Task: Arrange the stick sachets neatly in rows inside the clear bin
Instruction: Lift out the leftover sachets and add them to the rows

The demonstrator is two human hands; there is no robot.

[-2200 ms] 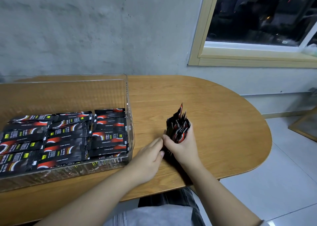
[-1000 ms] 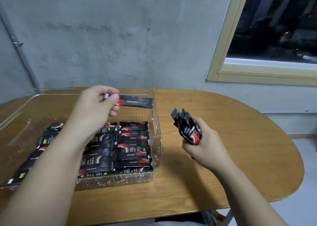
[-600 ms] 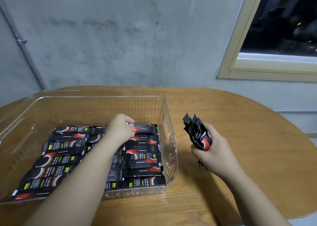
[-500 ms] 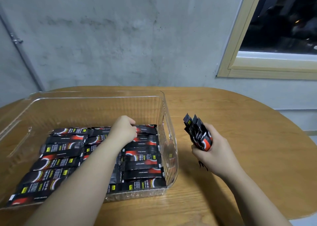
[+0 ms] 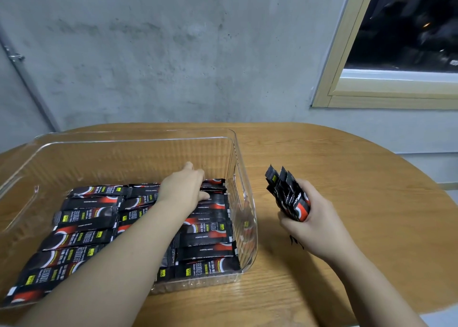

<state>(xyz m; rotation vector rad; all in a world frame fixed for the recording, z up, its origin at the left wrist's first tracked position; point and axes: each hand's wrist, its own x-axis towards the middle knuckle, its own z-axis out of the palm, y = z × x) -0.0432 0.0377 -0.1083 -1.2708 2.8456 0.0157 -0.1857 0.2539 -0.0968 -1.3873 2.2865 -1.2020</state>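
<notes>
A rounded wooden table is pushed up against a grey concrete wall, with a window frame seen off to the right. Most of the table's left side is taken up by the clear bin. Its floor is covered with black-and-red stick sachets, laid flat in rows across three columns, while the far strip of the bin floor is left bare. The left hand is reached into the bin at the far end of the right column, fingers pretty much straight and laid on the top sachet there, so nothing is really gripped. To the right of the bin, a bundle of sachets is held upright above the table by the right hand, fingers wrapped round it.
</notes>
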